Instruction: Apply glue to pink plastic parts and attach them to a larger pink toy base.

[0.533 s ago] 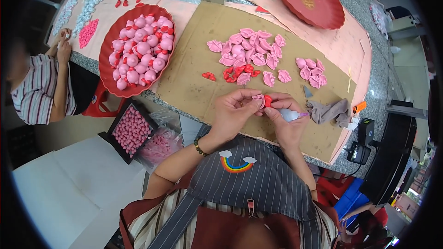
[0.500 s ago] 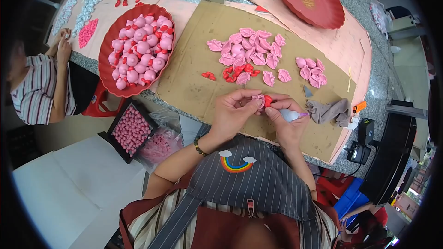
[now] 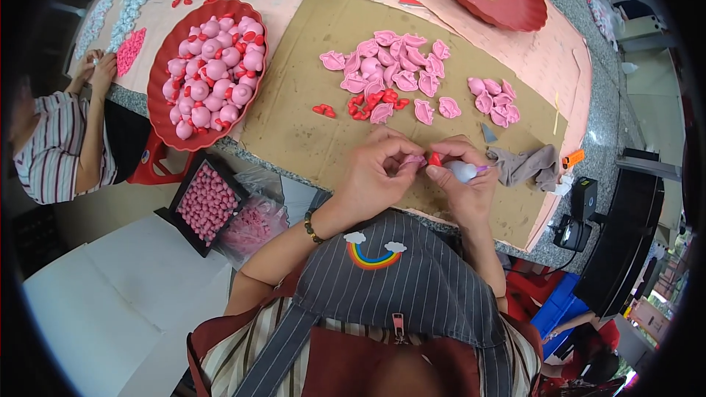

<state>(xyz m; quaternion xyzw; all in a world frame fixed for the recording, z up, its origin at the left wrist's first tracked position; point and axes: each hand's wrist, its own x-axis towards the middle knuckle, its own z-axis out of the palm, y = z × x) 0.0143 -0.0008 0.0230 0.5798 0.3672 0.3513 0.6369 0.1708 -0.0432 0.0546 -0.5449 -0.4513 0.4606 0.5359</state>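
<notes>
My left hand (image 3: 373,175) pinches a pink moulded piece (image 3: 413,161) between thumb and fingertips, which cover most of it. Close beside it, my right hand (image 3: 468,195) holds a small red piece (image 3: 434,159) with thumb and forefinger. Also in the right hand is a small whitish squeeze bottle (image 3: 463,171), its purple tip pointing right. Whether the pink and red pieces touch is hard to make out. Beyond my hands lie a heap of pink moulded shells (image 3: 390,62), a cluster of small red pieces (image 3: 376,104) and a smaller group of pink parts (image 3: 494,101).
Cardboard (image 3: 283,114) covers the worktop. A scalloped red tray (image 3: 157,95) at left holds pink round pieces with red parts; another red tray (image 3: 507,0) lies far right. A grey cloth (image 3: 535,165), orange lighter (image 3: 573,158) and black device (image 3: 585,202) sit right. A co-worker (image 3: 62,132) sits left.
The view has shifted slightly, moving the table things a little left and up. The pink piece has turned and is more covered by my left fingers; the red piece now stands more upright.
</notes>
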